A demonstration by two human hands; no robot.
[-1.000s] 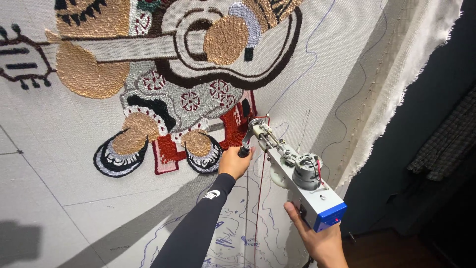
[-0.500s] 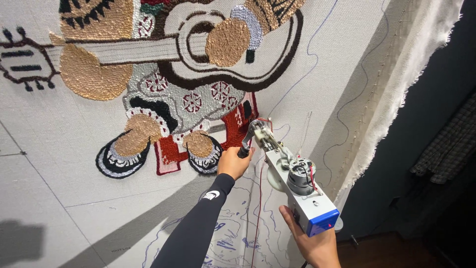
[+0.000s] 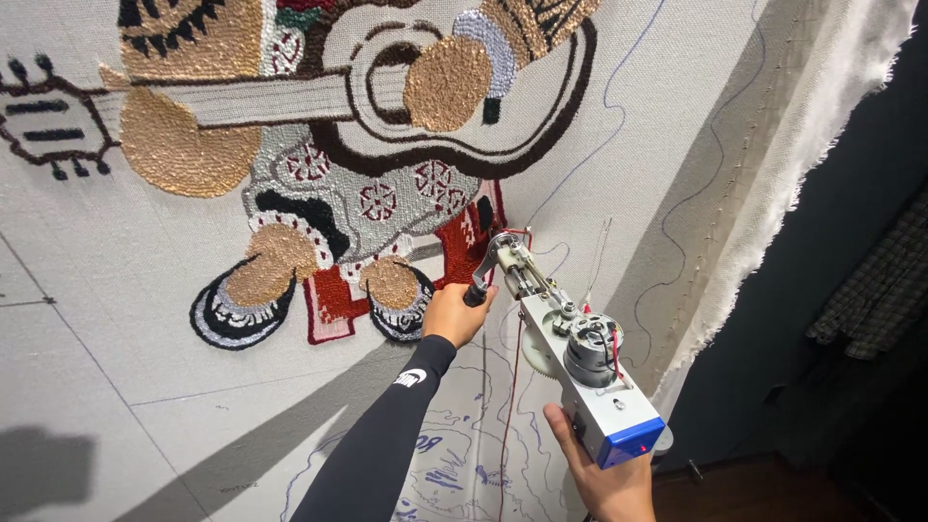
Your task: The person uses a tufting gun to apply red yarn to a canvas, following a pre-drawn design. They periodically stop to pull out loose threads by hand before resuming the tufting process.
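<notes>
I hold a tufting gun (image 3: 580, 362), grey metal with a blue end and a motor on top, against a stretched white cloth (image 3: 145, 387). My left hand (image 3: 456, 314), in a black sleeve, grips the gun's black front handle. My right hand (image 3: 604, 478) holds the rear grip under the blue end. The gun's tip (image 3: 503, 244) touches the cloth at the right edge of a red tufted patch (image 3: 462, 253). Red yarn (image 3: 509, 387) hangs down from the gun. The tufted picture above shows a guitar (image 3: 387, 87) and a figure's shoes (image 3: 242, 295).
Blue sketch lines (image 3: 454, 464) mark the bare cloth below the gun. The cloth's frayed edge (image 3: 773, 222) runs diagonally at the right, with a dark room beyond and a checked fabric (image 3: 880, 280) hanging there. Shadows fall across the lower left cloth.
The gun and both hands have shifted slightly left and down across the cloth; the tip stays at the red patch's right edge. Both grips are unchanged.
</notes>
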